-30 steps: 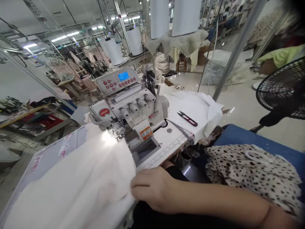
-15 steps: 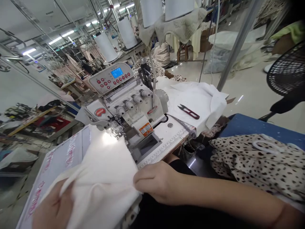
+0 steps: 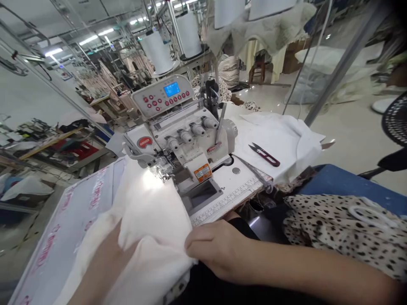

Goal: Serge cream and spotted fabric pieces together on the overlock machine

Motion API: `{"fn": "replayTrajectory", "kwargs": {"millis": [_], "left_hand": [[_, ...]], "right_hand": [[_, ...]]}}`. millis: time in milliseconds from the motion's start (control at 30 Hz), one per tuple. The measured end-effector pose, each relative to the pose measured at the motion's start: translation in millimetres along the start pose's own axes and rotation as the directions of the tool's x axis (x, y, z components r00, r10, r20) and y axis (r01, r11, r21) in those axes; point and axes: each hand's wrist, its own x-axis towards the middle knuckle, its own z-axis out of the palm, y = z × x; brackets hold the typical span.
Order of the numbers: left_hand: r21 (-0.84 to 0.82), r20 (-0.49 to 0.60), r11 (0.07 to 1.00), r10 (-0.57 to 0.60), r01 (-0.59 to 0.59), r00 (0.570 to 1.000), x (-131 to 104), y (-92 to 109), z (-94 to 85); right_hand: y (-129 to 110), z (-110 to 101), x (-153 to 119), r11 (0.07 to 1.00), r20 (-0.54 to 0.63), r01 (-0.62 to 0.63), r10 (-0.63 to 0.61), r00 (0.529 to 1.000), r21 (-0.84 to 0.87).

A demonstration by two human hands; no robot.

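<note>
White fabric (image 3: 155,216) lies under the lit needle area of an overlock sewing machine (image 3: 187,144) and drapes toward me. My right hand (image 3: 219,250) pinches its right edge just in front of the machine's ruled plate. At the lower left, my left hand (image 3: 111,258) is closed among the folds, cloth bunched between thumb and fingers; the fingertips are covered and blurred. A bit of spotted cloth (image 3: 179,288) shows beneath the white fabric.
Dark red thread snips (image 3: 263,154) lie on white cloth (image 3: 286,135) right of the machine. Spotted fabric (image 3: 343,224) rests on a blue surface (image 3: 337,178) at right. A black fan (image 3: 396,120) stands beyond. Thread cones (image 3: 157,51) stand behind the machine.
My left hand has moved right and up, deeper into the folds, and the white fabric bunches more. My right hand keeps its pinch. The view has shifted, so the machine appears farther right.
</note>
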Motion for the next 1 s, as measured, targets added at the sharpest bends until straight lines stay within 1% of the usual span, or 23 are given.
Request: {"fn": "replayTrajectory", "kwargs": {"millis": [67,100,200,333,433,533,667,833,1000], "left_hand": [[-0.030,0.063,1.000,0.005,-0.003,0.998,-3.2,2.4,3.1],[-0.055,0.072,0.998,0.024,-0.020,0.997,-4.0,2.6,2.4],[-0.112,0.010,0.992,0.068,-0.066,0.998,-4.7,-1.0,-7.1],[-0.116,-0.097,0.990,0.065,-0.076,0.993,-0.7,-8.2,-26.2],[-0.109,-0.135,0.990,0.070,-0.085,0.988,7.4,-8.5,-36.9],[-0.113,-0.159,0.990,0.060,-0.078,0.985,16.7,-4.5,-43.6],[-0.142,-0.126,0.989,0.032,-0.050,0.991,25.0,0.0,-50.8],[-0.151,-0.115,0.986,0.046,-0.064,0.992,34.4,-3.9,-61.5],[-0.152,-0.084,0.988,0.005,-0.018,0.996,57.9,-1.8,-68.3]], "right_hand": [[0.5,2.0,0.9,1.000,0.011,0.008,-0.008,1.000,0.007],[1.0,3.9,1.5,1.000,0.008,0.008,-0.008,1.000,0.007],[3.3,7.8,3.7,1.000,-0.016,-0.001,0.000,1.000,-0.023],[9.6,4.7,10.3,0.998,-0.030,-0.031,0.030,0.999,-0.049],[17.2,1.2,18.1,0.999,-0.040,-0.033,0.032,0.999,-0.033],[24.7,-2.3,27.1,1.000,-0.065,-0.015,0.013,0.998,-0.026],[33.0,-8.2,39.2,1.000,-0.108,-0.003,0.004,0.994,0.016],[46.7,-11.4,54.3,0.997,-0.205,0.019,-0.004,0.979,0.071],[60.0,-6.6,70.1,0.987,-0.276,0.008,0.037,0.961,0.159]]}}
